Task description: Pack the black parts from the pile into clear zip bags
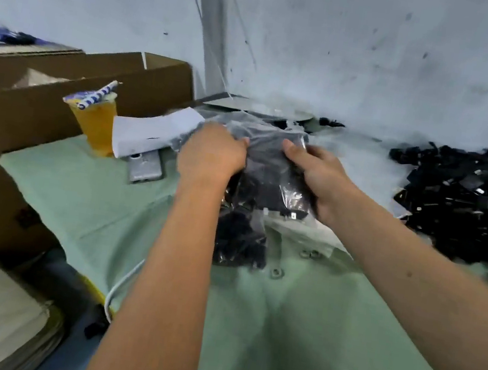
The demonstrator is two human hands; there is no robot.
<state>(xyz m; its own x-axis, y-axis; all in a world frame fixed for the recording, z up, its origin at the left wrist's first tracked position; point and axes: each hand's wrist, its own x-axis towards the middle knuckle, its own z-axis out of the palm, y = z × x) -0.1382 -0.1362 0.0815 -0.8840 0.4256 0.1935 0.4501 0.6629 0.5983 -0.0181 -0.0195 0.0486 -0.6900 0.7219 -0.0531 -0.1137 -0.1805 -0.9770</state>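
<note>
Left hand [212, 154] and right hand [316, 179] both gripping a clear zip bag [271, 163] stuffed with black parts, thumbs pinching its upper edge (frame blurred). Hanging just above the green cloth [277, 332]. Pile of black parts [468, 202] lying right of the bag; orange drink cup [95, 121] standing left of it.

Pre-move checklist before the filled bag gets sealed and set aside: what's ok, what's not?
1. Left hand grips the zip bag: ok.
2. Right hand grips its other side: ok.
3. Black parts inside the bag: ok.
4. Zip strip closed: cannot tell, top is blurred.
5. Drink cup upright, left of the hands: ok.
6. Pile of black parts remains on the right: ok, more to pack.
</note>
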